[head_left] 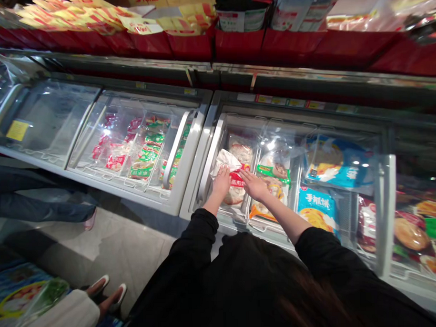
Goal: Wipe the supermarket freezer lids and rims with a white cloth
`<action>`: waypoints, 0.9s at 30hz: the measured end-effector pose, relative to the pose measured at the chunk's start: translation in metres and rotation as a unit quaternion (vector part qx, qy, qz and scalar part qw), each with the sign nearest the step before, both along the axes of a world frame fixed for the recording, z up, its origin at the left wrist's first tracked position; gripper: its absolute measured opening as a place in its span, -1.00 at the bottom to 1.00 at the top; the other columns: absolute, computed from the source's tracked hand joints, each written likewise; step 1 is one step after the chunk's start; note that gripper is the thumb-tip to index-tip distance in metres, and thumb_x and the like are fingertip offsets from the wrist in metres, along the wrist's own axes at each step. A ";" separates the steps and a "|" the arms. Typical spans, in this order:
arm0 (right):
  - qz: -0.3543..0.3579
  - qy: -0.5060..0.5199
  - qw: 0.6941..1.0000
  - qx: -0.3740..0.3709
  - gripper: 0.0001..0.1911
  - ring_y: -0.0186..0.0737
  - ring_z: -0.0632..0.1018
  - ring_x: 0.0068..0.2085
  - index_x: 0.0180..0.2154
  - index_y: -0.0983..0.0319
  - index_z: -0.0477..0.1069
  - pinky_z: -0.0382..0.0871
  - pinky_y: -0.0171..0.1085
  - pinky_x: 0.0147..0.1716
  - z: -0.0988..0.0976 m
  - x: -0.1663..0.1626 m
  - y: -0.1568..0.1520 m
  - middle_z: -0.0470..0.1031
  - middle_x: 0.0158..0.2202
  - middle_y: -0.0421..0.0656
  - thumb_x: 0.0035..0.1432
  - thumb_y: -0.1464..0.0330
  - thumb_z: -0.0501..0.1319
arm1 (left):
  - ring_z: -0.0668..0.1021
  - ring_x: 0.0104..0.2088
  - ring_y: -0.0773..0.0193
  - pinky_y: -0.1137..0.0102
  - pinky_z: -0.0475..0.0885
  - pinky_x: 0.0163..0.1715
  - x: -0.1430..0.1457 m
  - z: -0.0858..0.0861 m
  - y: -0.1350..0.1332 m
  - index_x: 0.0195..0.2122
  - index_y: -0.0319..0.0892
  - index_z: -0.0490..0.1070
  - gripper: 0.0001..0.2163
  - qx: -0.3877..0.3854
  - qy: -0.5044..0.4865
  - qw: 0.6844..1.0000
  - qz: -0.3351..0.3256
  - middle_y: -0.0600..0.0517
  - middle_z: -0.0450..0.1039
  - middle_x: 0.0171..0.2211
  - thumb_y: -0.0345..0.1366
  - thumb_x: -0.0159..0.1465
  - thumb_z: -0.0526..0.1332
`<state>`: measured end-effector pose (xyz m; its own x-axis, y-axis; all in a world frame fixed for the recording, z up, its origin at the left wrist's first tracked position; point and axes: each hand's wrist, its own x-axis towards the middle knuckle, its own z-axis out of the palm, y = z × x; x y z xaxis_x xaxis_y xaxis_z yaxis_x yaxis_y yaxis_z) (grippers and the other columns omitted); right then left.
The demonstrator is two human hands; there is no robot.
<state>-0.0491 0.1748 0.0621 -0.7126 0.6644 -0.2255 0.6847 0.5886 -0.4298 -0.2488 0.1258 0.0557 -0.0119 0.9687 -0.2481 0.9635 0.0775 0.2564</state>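
Observation:
Both my hands reach into an open chest freezer (216,111). My left hand (221,181) lies with fingers spread on a white and red bag of frozen dumplings (232,175). My right hand (253,185) rests flat on the same bag's right side, fingers stretched out. The bag sits in the leftmost wire basket, on top of other similar bags (241,151). Green and orange packs (273,173) lie in the basket just right of my right hand.
Blue frozen pancake packs (317,208) fill the baskets further right. A second freezer (138,142) with closed glass lids stands at left. Red shelves (235,43) with goods run above. Another person's shoes (108,289) and legs (33,208) are on the floor at left.

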 end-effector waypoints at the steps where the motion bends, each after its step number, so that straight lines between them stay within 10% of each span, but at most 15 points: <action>1: -0.001 -0.001 1.000 -0.001 -0.25 0.00 0.15 0.54 0.48 0.39 0.14 0.14 0.06 0.50 -0.001 -0.002 0.008 0.12 0.53 0.04 0.28 0.48 0.04 | 0.06 0.56 0.10 0.19 0.12 0.51 -0.001 0.000 0.012 0.48 -0.34 0.14 -0.46 -0.002 -0.002 1.000 -0.004 -0.20 0.06 0.53 -0.40 0.48 0.00; 12: -0.019 0.005 1.000 -0.001 -0.30 0.00 0.19 0.52 0.46 0.39 0.18 0.17 0.03 0.48 -0.021 -0.027 0.053 0.16 0.52 0.04 0.33 0.43 0.06 | 0.17 0.53 0.16 0.26 0.24 0.45 -0.010 0.013 -0.026 0.46 -0.23 0.21 -0.46 -0.026 -0.015 0.995 -0.097 -0.11 0.16 0.51 -0.41 0.45 0.08; 22: -0.106 -0.002 0.993 0.044 -0.35 0.04 0.17 0.53 0.48 0.40 0.15 0.15 0.05 0.49 -0.025 -0.021 0.078 0.13 0.53 0.07 0.50 0.26 -0.12 | 0.09 0.55 0.10 0.19 0.22 0.46 -0.025 0.006 0.119 0.50 -0.27 0.14 -0.41 -0.006 -0.006 0.999 -0.047 -0.12 0.09 0.53 -0.45 0.43 0.03; 27: -0.128 -0.006 0.991 0.049 -0.35 0.02 0.18 0.53 0.47 0.41 0.16 0.18 0.04 0.48 -0.025 -0.006 0.081 0.16 0.52 0.07 0.50 0.26 -0.12 | 0.12 0.54 0.08 0.21 0.23 0.46 -0.009 0.012 0.123 0.48 -0.32 0.16 -0.43 -0.003 -0.007 0.999 -0.038 -0.15 0.12 0.52 -0.40 0.45 0.04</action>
